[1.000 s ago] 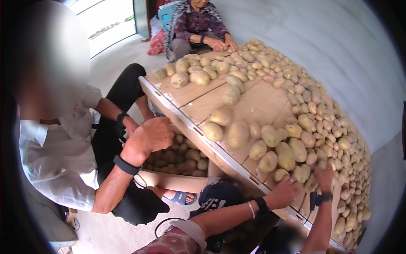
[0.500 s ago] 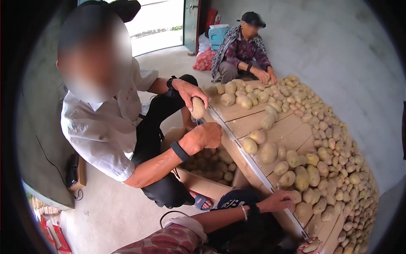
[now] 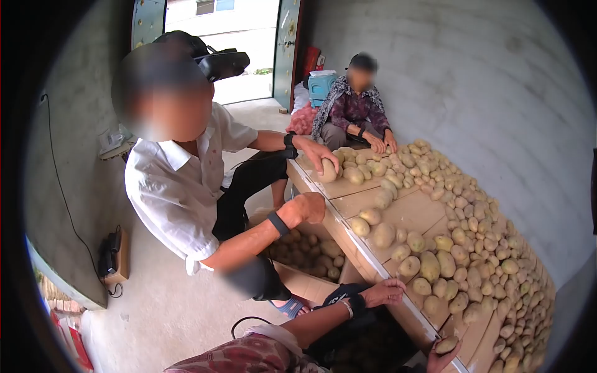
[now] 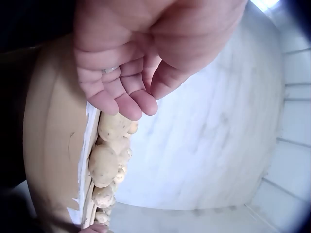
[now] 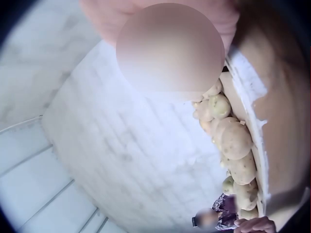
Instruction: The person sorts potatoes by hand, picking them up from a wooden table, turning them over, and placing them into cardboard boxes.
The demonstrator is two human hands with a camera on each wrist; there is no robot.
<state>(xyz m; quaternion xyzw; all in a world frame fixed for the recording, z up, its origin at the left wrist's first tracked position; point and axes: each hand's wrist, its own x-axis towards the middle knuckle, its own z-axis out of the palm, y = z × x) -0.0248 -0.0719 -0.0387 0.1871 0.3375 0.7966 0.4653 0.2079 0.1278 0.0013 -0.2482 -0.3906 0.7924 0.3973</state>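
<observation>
At the table's near edge, my right hand point(image 3: 439, 362) holds a potato point(image 3: 446, 345); in the right wrist view a blur covers most of that hand. My left hand point(image 3: 384, 293), with a ring and a bracelet, hovers over the same edge farther along. Its fingers point(image 4: 127, 106) bend loosely and hold nothing, as the left wrist view shows. Just beyond it lie larger potatoes point(image 3: 429, 266) on the wooden tabletop point(image 3: 410, 214). A heap of smaller potatoes point(image 3: 485, 217) spreads toward the wall.
To my left a person in a white shirt point(image 3: 177, 193) grips a potato point(image 3: 328, 171) at the edge. Below is a cardboard box point(image 3: 305, 283) of potatoes. Another person point(image 3: 354, 109) sits at the far end. A grey wall point(image 3: 460, 81) stands behind the heap.
My view has tilted up and left. My left hand has drawn back from the potatoes; my right hand has come back from them to the edge with a potato. The white-shirted person's potato moved to the table.
</observation>
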